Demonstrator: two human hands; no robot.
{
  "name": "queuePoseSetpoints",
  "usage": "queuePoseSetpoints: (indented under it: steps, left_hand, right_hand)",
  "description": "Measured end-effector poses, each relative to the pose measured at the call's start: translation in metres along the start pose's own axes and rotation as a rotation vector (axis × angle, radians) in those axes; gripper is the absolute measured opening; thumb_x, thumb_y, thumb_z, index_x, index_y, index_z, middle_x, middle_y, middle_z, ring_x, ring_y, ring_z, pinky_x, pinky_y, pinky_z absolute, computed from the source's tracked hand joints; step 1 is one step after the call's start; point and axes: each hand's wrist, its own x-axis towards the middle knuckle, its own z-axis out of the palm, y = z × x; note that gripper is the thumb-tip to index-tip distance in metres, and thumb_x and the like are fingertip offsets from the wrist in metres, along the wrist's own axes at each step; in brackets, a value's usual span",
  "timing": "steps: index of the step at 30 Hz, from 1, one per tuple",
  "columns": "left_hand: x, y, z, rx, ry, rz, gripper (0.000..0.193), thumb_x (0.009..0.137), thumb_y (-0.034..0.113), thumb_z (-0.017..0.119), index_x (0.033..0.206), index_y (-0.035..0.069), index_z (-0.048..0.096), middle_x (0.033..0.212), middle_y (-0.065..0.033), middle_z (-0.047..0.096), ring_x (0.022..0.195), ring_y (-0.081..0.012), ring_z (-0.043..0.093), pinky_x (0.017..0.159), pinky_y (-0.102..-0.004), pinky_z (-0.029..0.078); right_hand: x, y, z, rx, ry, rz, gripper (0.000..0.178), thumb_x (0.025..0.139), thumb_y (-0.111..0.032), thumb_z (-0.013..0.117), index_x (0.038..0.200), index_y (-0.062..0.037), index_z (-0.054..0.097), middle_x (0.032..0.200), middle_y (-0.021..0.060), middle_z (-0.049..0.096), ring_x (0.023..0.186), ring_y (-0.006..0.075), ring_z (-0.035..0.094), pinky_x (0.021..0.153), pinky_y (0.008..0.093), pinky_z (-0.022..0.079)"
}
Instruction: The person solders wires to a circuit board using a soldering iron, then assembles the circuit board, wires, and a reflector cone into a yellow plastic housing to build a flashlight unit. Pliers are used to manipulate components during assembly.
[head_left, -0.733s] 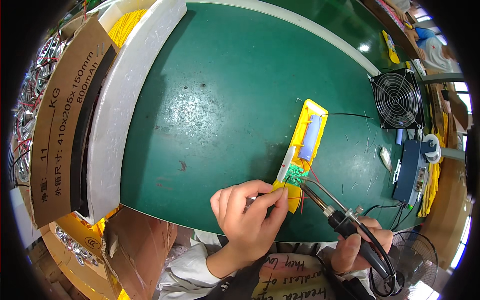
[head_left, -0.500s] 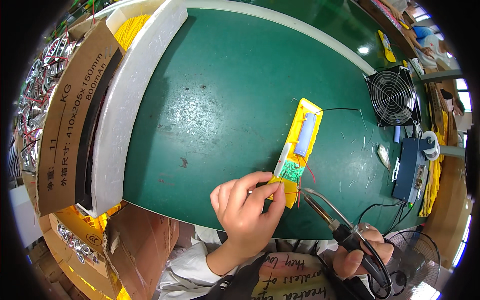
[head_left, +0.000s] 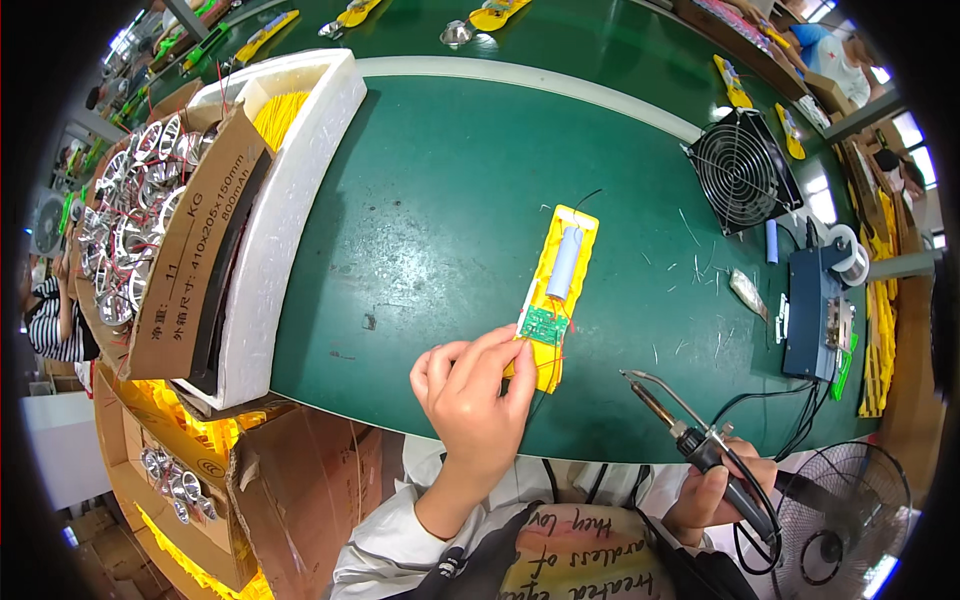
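A long yellow plastic housing (head_left: 548, 374) lies on the green table. In it sit a lilac cylindrical battery (head_left: 565, 264) and a small green circuit board (head_left: 545, 325), with thin red and black wires around them. My left hand (head_left: 474, 388) is at the housing's near end, thumb and forefinger pinched at the board's edge on what looks like a thin wire, mostly hidden by the fingertips. My right hand (head_left: 716, 490) grips a soldering iron (head_left: 695, 446) with a curved metal feed tube alongside. The iron's tip is apart from the board, to its right.
A black fan (head_left: 743, 172) and a blue soldering unit (head_left: 806, 312) with a solder reel (head_left: 849, 256) stand on the right. At left, a white foam box (head_left: 262, 240) holds yellow wires, beside a carton (head_left: 196, 262) and silver reflectors (head_left: 130, 232). Wire clippings litter the table.
The soldering iron has moved away from the board to the right. My left hand stays pinched at the housing. The whole view has shifted, showing more of the far table.
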Motion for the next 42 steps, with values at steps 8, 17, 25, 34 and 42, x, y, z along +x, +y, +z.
queuePoseSetpoints:
  steps: [8, 17, 25, 34, 42]
  left_hand:
    - [-0.003, -0.013, -0.018, 0.018, -0.068, 0.108, 0.008, 0.063, 0.004, 0.065, 0.067, 0.008, 0.06, 0.079, 0.0, 0.063, 0.063, -0.0154, 0.05, 0.085, -0.0382, 0.034]
    - [0.014, -0.03, -0.065, 0.032, -0.231, 0.251, 0.008, 0.063, 0.01, 0.066, 0.069, 0.01, 0.06, 0.078, 0.0018, 0.061, 0.071, -0.0161, 0.052, 0.081, -0.0371, 0.035]
    - [0.022, 0.01, -0.042, 0.112, -0.341, -0.013, 0.032, 0.064, 0.018, 0.068, 0.089, 0.005, 0.054, 0.085, -0.0069, 0.054, 0.078, -0.0232, 0.049, 0.07, -0.0336, 0.036]
    - [0.016, 0.016, -0.042, 0.196, -0.355, 0.022, 0.038, 0.063, 0.02, 0.07, 0.094, 0.006, 0.054, 0.086, -0.0048, 0.053, 0.08, -0.0231, 0.05, 0.076, -0.0362, 0.034]
    - [-0.002, 0.003, -0.043, 0.152, -0.235, 0.238, 0.022, 0.061, 0.016, 0.072, 0.08, 0.012, 0.062, 0.083, 0.0007, 0.055, 0.078, -0.0184, 0.048, 0.084, -0.0411, 0.032]
  right_hand:
    - [-0.008, 0.007, -0.013, -0.198, 0.116, 0.073, 0.026, 0.075, -0.022, 0.055, 0.073, -0.0029, 0.038, 0.057, 0.0084, 0.045, 0.041, 0.0084, 0.038, 0.039, 0.0192, 0.032]
    - [-0.014, 0.016, -0.023, -0.032, 0.136, 0.148, 0.021, 0.074, -0.015, 0.056, 0.076, -0.0006, 0.04, 0.059, 0.0074, 0.048, 0.047, 0.0085, 0.042, 0.045, 0.0187, 0.034]
    - [-0.007, 0.021, -0.014, -0.068, 0.181, 0.209, 0.023, 0.075, -0.017, 0.055, 0.074, -0.0006, 0.039, 0.056, 0.0068, 0.046, 0.042, 0.0086, 0.042, 0.04, 0.0186, 0.034]
    - [-0.004, 0.041, -0.017, 0.061, 0.316, 0.324, 0.015, 0.074, -0.005, 0.053, 0.076, -0.0022, 0.038, 0.06, 0.0065, 0.044, 0.041, 0.0095, 0.041, 0.039, 0.0192, 0.036]
    - [-0.002, 0.047, -0.018, 0.11, 0.306, 0.325, 0.016, 0.075, -0.007, 0.054, 0.077, -0.0024, 0.039, 0.06, 0.006, 0.043, 0.04, 0.0087, 0.04, 0.039, 0.0182, 0.035]
